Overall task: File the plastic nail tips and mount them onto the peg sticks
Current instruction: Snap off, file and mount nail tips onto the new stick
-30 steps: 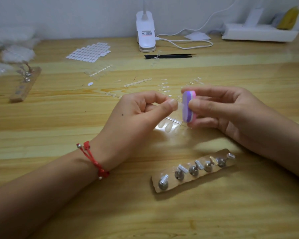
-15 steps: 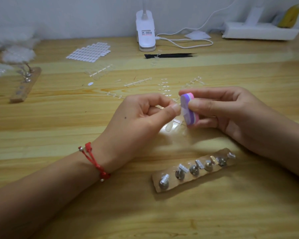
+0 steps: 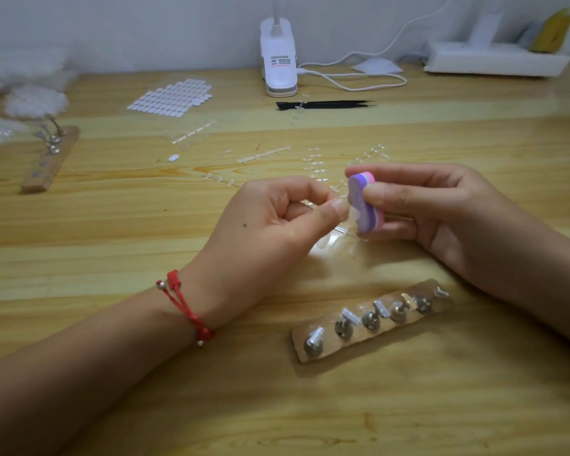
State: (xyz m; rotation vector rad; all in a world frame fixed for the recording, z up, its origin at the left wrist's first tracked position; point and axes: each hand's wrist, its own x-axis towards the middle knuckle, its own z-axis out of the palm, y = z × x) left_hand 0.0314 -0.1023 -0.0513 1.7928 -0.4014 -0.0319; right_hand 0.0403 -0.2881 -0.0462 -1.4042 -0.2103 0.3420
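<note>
My left hand pinches a small clear nail tip between thumb and forefinger, pressed against the face of a purple and pink buffer block. My right hand grips that block between thumb and fingers. In front of both hands lies a wooden strip holding several metal peg sticks with clear pads on top. More clear nail tips lie on the table under my hands.
Empty clear sprues are scattered mid-table. A sheet of white adhesive tabs, black tweezers, a white clip lamp with cable and a white power strip sit behind. A second peg strip lies far left.
The buffer block has shifted slightly between the frames, tilting against the nail tip. My left hand stays nearly where it was, still pinching the tip.
</note>
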